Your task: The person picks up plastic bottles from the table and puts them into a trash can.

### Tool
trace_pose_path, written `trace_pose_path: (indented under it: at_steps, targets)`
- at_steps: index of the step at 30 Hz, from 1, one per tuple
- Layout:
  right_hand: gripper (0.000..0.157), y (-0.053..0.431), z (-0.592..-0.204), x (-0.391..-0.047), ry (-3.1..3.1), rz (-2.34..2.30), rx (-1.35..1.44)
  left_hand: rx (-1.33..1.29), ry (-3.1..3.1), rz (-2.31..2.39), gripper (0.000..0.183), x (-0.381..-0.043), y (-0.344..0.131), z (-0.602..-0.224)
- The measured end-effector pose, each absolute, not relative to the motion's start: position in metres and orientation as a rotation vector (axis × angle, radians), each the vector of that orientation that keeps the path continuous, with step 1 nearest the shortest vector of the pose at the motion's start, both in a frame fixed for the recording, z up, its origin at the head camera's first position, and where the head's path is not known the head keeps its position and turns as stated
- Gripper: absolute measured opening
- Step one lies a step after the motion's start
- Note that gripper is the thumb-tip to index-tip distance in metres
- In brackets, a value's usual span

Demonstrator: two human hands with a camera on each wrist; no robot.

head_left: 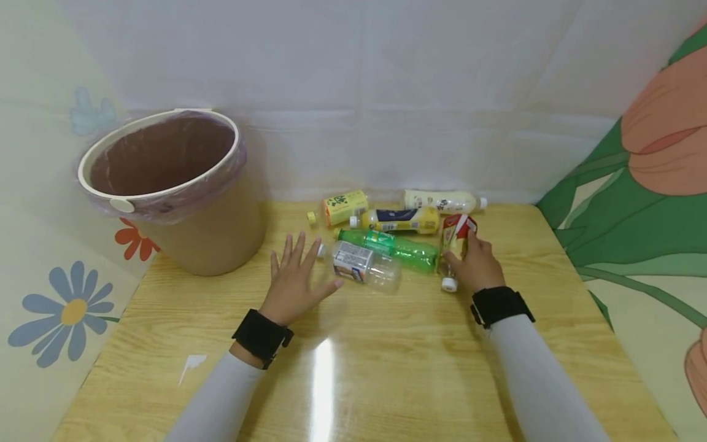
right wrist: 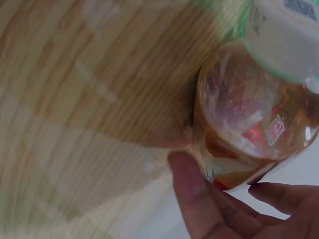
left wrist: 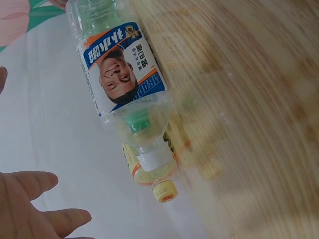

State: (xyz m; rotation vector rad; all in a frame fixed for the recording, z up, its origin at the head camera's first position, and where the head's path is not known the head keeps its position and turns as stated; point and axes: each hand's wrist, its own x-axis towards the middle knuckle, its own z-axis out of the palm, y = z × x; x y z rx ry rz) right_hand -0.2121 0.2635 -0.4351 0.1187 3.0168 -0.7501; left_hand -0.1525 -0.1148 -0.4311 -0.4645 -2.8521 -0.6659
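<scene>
My right hand (head_left: 476,265) grips a small plastic bottle (head_left: 456,228) with a red label, thumb on one side and fingers on the other. That bottle lies with its white cap (right wrist: 284,37) toward me; its clear shoulder fills the upper right of the right wrist view. My left hand (head_left: 293,283) has its fingers spread, left of a clear bottle (head_left: 381,272) with a white cap. The clear bottle's label (left wrist: 124,67) shows a printed face. Behind it lies a green bottle (head_left: 411,250), touching or overlapping it in the head view.
A yellow-and-navy bottle (head_left: 428,220), a yellow-labelled bottle (head_left: 345,207) with a yellow cap and a milky white bottle (head_left: 442,201) lie toward the back wall. A lined bin (head_left: 221,227) stands at the left. A small white mark (head_left: 194,361) shows on the wooden table (head_left: 397,368).
</scene>
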Motion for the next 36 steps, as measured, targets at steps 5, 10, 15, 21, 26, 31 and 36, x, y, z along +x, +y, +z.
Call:
trace_pose_path:
  at_steps: [5,10,15,21,26,31,36]
  targets:
    - [0.087,0.263,-0.436,-0.212,3.005,-0.779,0.124,-0.467,-2.845,-0.661,0.092,-0.154,-0.116,-0.434]
    - [0.082,0.263,-0.435,-0.206,3.040,-0.816,0.099,-0.470,-2.834,-0.671,0.092,-0.152,-0.116,-0.432]
    - [0.080,0.254,-0.416,-0.185,3.140,-0.900,-0.005,-0.542,-2.758,-0.881,0.092,-0.148,-0.108,-0.424]
    - [0.078,0.208,-0.391,-0.143,3.167,-1.096,-0.395,-0.598,-2.550,-1.656,0.081,-0.132,-0.080,-0.403]
    - [0.081,0.170,-0.386,-0.109,3.134,-1.167,-0.697,-0.607,-2.160,-2.331,0.077,-0.116,-0.057,-0.386]
    - [0.082,0.142,-0.389,-0.089,3.070,-1.218,-0.858,-0.477,-1.943,-2.593,0.071,-0.110,-0.043,-0.394]
    - [0.078,0.128,-0.390,-0.079,3.014,-1.283,-0.948,-0.423,-1.871,-2.542,0.060,-0.107,-0.038,-0.407]
